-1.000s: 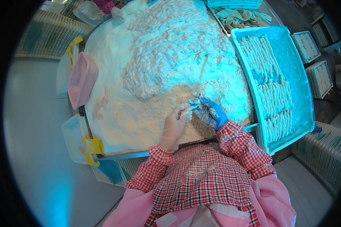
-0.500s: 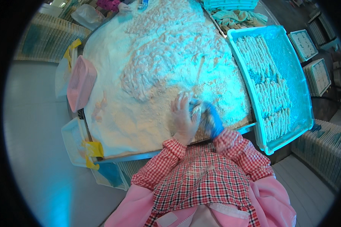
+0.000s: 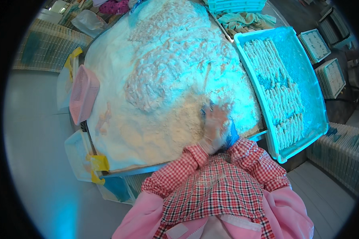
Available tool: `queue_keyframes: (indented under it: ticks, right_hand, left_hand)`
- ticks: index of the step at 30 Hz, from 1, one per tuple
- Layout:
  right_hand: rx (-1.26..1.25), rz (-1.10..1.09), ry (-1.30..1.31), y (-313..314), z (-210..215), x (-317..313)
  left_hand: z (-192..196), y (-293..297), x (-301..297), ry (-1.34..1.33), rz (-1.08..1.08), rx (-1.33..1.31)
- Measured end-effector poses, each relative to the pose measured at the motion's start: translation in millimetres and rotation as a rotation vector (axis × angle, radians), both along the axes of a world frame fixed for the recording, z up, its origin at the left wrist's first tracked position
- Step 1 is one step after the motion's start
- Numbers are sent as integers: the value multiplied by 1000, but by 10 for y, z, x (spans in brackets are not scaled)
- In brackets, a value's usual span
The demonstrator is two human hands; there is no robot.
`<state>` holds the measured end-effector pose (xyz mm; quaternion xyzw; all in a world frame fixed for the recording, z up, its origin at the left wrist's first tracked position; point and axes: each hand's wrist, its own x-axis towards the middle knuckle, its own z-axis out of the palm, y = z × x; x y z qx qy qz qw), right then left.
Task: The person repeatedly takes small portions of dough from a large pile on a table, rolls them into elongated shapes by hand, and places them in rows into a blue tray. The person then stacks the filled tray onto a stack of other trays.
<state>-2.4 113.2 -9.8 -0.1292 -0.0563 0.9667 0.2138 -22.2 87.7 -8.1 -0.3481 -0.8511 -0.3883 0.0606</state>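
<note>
A wide table holds a white bed of crumbs [image 3: 147, 135] with a big heap of coated pieces [image 3: 167, 67] on it. My left hand [image 3: 216, 121], dusted white, lies flat with fingers spread on the crumbs at the near right edge. Only a strip of my right hand [image 3: 232, 136], in a blue glove, shows from under it. Whether anything lies beneath the hands is hidden. Just right of them a long blue tray [image 3: 305, 83] carries rows of coated pieces [image 3: 279, 99].
A pink basket [image 3: 83, 93] leans on the table's left edge, with a white tub [image 3: 77, 153] and yellow tape [image 3: 97, 163] below it. Stacked blue trays [image 3: 235, 4] and a cloth [image 3: 247, 20] sit at the back. Smaller filled trays [image 3: 331, 77] stand far right.
Both hands were apart, working a piece at the crumb edge. The left hand has since come over the gloved right hand and now presses flat on the crumbs.
</note>
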Motion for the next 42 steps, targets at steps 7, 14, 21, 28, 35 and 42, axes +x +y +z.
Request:
queue_keyframes:
  ticks: [7,14,21,28,35,42]
  right_hand:
    - [72,-486,285,-53,45,-45]
    - [-97,600,26,740,-632,101]
    - [391,641,-460,726,-414,-57]
    - [157,700,-133,827,-760,193]
    - [802,699,-637,2657,431,318]
    - [1174,292,-1108,5104,-507,431]
  left_hand:
    - [217,78,-24,-40,-124,-114]
    - [-280,-385,-322,-96,239,-542]
    - [-130,-443,-238,-544,438,-63]
    - [-221,-206,-186,27,161,-363]
    - [-308,-958,-22,-66,-117,-821]
    - [-337,-351,-1087,2,310,-418]
